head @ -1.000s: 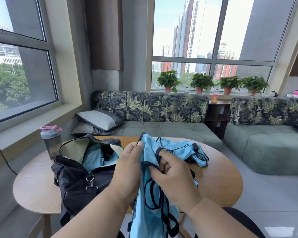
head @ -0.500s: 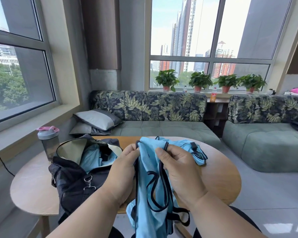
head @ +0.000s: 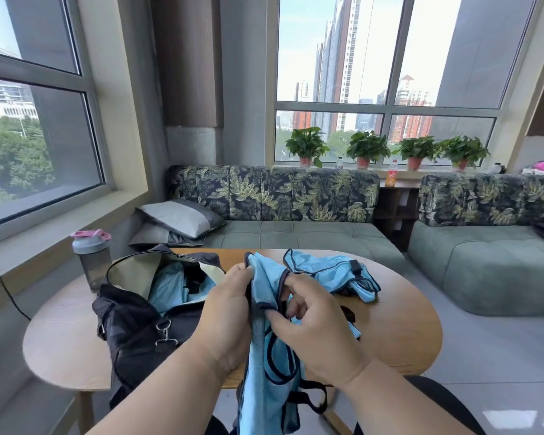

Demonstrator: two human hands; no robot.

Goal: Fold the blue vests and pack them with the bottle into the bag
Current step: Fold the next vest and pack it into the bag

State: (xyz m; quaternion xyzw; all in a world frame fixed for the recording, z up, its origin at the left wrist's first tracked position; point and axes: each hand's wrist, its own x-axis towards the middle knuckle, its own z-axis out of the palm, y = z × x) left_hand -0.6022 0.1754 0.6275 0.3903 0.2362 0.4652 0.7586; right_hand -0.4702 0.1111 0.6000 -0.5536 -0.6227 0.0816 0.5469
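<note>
Held vest (head: 266, 365): thin, limp mesh, judged light and floppy; best taken at the dark-bound shoulder edges. Left hand (head: 228, 318) grips one edge, right hand (head: 319, 337) pinches the binding, both raised before the chest. Beyond: open bag (head: 132, 328), second vest (head: 330, 273) on the table (head: 399, 334), bottle (head: 91, 259).

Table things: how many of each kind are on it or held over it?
Vests: 3, one held, one loose on the table, one in the bag
Bags: 1
Bottles: 1
Total: 5
</note>
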